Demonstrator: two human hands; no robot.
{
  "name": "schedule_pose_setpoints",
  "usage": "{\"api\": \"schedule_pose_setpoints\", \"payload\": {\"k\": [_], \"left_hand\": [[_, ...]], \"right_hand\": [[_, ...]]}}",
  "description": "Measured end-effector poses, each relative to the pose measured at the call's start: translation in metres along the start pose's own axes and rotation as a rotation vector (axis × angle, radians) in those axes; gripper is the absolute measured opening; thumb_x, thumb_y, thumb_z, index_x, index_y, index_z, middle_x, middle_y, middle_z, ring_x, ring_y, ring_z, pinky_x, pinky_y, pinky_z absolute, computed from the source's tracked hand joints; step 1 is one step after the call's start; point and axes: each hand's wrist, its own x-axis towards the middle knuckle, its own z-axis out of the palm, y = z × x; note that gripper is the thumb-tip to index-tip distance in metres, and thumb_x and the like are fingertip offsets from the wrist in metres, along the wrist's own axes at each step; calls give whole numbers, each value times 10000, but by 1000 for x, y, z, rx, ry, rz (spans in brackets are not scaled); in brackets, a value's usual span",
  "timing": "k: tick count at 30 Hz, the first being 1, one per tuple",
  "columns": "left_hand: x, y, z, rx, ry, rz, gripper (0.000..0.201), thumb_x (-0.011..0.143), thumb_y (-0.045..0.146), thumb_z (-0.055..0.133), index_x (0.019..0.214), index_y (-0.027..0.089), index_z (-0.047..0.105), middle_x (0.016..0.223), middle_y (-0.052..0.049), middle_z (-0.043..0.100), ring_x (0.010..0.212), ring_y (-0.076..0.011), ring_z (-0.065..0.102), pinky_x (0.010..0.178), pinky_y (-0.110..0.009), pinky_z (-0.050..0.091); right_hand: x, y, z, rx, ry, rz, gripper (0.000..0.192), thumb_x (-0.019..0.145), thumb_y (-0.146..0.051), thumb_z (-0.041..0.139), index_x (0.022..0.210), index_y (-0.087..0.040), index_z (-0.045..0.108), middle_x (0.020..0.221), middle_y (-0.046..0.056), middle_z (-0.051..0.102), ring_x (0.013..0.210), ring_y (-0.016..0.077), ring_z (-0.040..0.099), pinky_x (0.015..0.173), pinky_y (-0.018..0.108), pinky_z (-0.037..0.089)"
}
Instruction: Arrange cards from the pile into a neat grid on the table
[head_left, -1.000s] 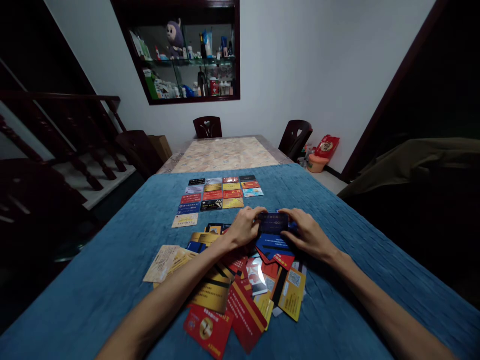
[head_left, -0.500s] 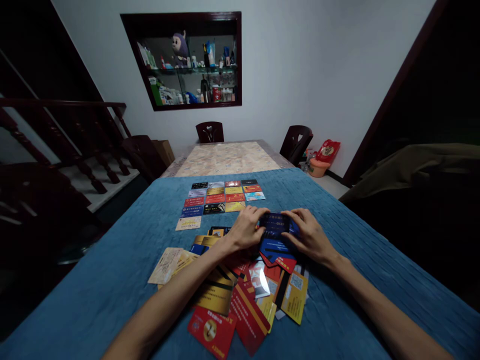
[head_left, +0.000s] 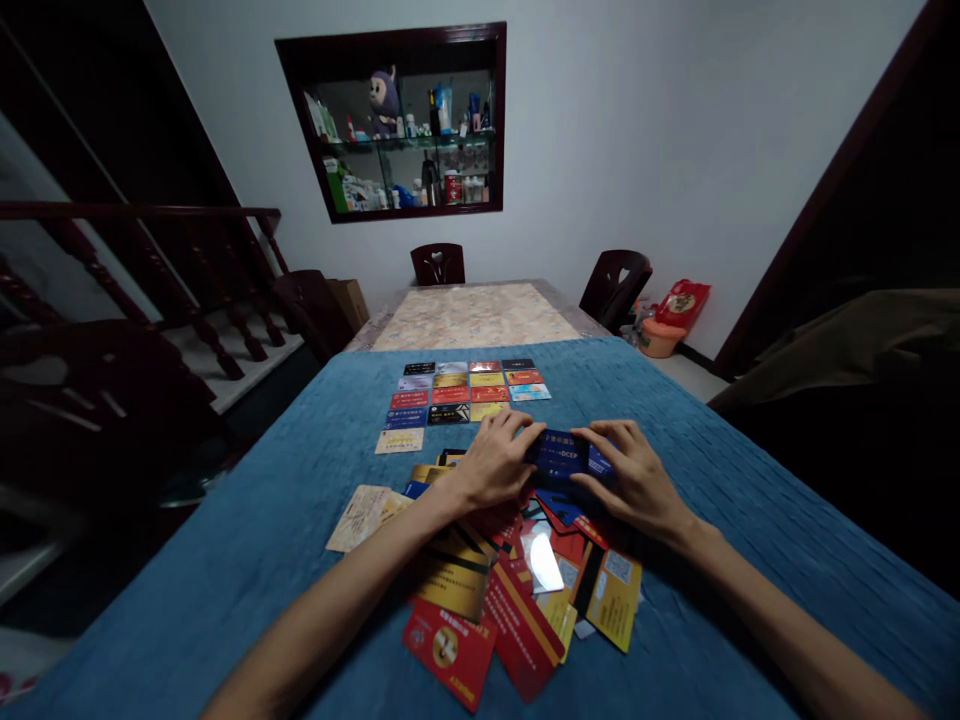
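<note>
A dim room with a white wall and a dark-framed glass cabinet (head_left: 409,120) lies behind a table covered by a blue ribbed cloth (head_left: 225,560). Flat, glossy rectangular cards lie on it — a neat grid of laid-out cards (head_left: 465,392) further away and a loose overlapping card pile (head_left: 517,590) close by. The left hand (head_left: 491,462) and right hand (head_left: 637,480) pinch 1 dark blue card (head_left: 566,455) by its short ends, just above the pile's far edge. Its small print is unreadable, and both forearms are cut off at the bottom.
</note>
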Motion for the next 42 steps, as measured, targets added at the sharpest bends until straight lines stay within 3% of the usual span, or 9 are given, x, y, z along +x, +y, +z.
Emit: {"api": "schedule_pose_setpoints", "payload": {"k": [11,19,30,42], "left_hand": [[-35,-33,-38,72,4,-108,516,798,162,632,1296,178,498,1266,-138,558,1161,-300,465,973,-485,408],[-63,-84,-62,79,9,-210,481,797,188,660,1264,187,547,1227,-116,580,1159,-286,459,1001,-486,415],[-88,-163,-67,70,-50,-399,443,759,185,683,1194,179,599,1199,-95,619,1117,-271,499,987,-466,418],[-106,-192,-54,41,-89,-515,340,752,211,592,1074,171,694,1164,-92,676,1090,-263,581,996,-409,439]], "right_hand": [[46,-30,30,35,-74,-77,493,893,-414,561,1345,-222,525,1132,143,573,1026,311,507,851,473,474],[100,-51,73,129,-127,-156,432,877,-348,587,1284,-207,562,1143,140,568,1039,299,490,900,476,460],[160,-69,149,117,-284,-151,360,853,-322,652,1183,-180,650,1127,118,611,1040,270,469,909,409,435],[182,-82,180,37,-460,-112,357,859,-369,660,1170,-196,695,1135,116,662,1038,285,474,885,392,411]]}}
